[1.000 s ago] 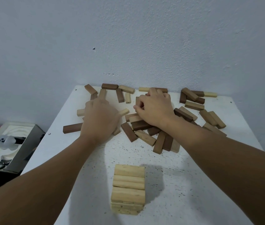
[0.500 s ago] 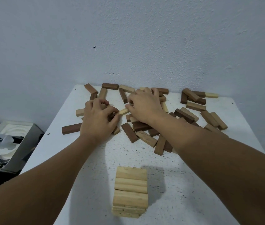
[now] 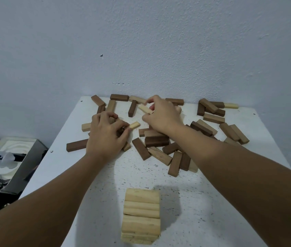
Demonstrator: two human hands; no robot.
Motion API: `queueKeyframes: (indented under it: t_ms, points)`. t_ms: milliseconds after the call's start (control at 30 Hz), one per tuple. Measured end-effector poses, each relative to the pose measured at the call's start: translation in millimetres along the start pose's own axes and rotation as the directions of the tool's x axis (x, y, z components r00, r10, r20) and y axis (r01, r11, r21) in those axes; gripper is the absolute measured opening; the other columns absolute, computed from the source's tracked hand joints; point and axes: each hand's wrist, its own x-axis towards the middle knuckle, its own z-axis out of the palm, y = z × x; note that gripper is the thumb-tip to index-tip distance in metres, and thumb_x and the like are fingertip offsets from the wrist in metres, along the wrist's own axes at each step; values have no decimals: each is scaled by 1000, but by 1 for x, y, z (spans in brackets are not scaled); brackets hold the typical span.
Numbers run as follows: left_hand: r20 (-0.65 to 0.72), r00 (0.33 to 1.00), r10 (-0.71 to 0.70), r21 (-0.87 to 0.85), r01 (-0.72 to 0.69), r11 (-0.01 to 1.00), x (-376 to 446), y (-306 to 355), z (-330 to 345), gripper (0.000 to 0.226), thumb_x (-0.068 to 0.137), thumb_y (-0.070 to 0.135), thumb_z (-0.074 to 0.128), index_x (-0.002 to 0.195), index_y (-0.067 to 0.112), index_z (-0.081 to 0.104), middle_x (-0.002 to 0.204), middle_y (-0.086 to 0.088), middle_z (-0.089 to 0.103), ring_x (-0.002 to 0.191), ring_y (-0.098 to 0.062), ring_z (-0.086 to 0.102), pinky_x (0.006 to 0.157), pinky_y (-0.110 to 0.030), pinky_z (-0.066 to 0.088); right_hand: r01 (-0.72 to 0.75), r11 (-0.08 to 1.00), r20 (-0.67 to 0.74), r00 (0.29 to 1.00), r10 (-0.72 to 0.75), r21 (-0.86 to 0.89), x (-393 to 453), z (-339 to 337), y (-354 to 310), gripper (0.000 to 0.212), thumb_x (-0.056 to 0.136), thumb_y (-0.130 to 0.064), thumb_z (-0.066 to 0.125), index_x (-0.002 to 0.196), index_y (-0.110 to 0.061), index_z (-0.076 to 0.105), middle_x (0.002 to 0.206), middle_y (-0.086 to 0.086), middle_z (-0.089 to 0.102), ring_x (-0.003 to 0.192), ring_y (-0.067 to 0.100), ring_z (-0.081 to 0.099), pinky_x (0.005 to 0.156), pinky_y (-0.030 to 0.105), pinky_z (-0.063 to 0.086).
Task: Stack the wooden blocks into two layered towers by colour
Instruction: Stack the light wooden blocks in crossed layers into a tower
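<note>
White speckled counter (image 3: 105,193) set against a pale blue wall (image 3: 141,41); near its front edge stands a pale tower (image 3: 141,216) of light wooden blocks, several layers high, the only tower begun; no dark tower is visible yet. Well beyond it, toward the wall, lies a scattered heap of blocks (image 3: 167,143), light and dark mixed, some overlapping. The right hand (image 3: 160,114) reaches into the far middle of the heap; its fingers (image 3: 151,101) pinch one end of a light block (image 3: 145,109), whose long axis slants from upper left to lower right, its free end pointing away to the left. The left hand (image 3: 106,136) sits just left of centre; its fingers are curled over the heap, thumb and forefinger closed on a second light block (image 3: 134,125) whose free end sticks out to the right. Both held blocks lie far from the tower, which sits nearer the person, between the two forearms and about equally close to either. Placing them would likely mean drawing both hands back toward the body. Off the counter's left side sits a box (image 3: 9,164) with a small white ghost figure (image 3: 1,157).
</note>
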Motion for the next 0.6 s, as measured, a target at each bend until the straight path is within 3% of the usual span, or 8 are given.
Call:
queueKeyframes:
  t_ms: [67, 167, 367, 467, 600]
  points:
    - [-1, 1000, -1, -3, 1, 1000, 0, 0, 0, 18, 95, 44, 71, 102, 30, 78, 122, -2, 54, 120, -29, 38, 98, -46, 44, -40, 999, -58, 997, 42, 34, 2, -7, 10, 45, 85, -38, 67, 128, -32, 57, 113, -12, 65, 115, 20, 55, 96, 45, 31]
    - [1, 1000, -5, -13, 5, 1000, 0, 1, 0, 18, 94, 44, 71, 103, 30, 78, 122, -1, 53, 121, -29, 38, 97, -46, 45, -64, 993, -79, 995, 56, -103, 7, -16, 28, 44, 90, -37, 62, 133, -31, 57, 121, -5, 63, 121, 26, 51, 93, 44, 30]
    - [7, 1000, 3, -11, -3, 1000, 0, 0, -1, 18, 94, 43, 71, 104, 29, 78, 122, -2, 54, 120, -29, 38, 98, -49, 45, -28, 938, 80, 995, 59, -345, 24, -19, 32, 39, 99, -37, 47, 136, -26, 52, 133, 9, 50, 129, 33, 40, 89, 44, 24]
    - [11, 1000, 3, -19, -3, 1000, 0, 1, -1, 18, 95, 43, 70, 104, 29, 78, 123, -2, 53, 120, -29, 37, 99, -48, 45, -23, 912, 106, 992, 72, -409, 27, -15, 32, 38, 102, -37, 43, 137, -28, 54, 136, 9, 47, 129, 34, 38, 95, 46, 26]
    - [14, 1000, -1, -15, 2, 1000, 0, 1, -2, 18, 95, 44, 70, 104, 30, 78, 124, -2, 53, 121, -27, 36, 99, -47, 45, 54, 903, 53, 998, -35, -426, 24, -12, 34, 33, 102, -38, 47, 132, -31, 58, 132, 5, 47, 125, 30, 39, 97, 46, 27]
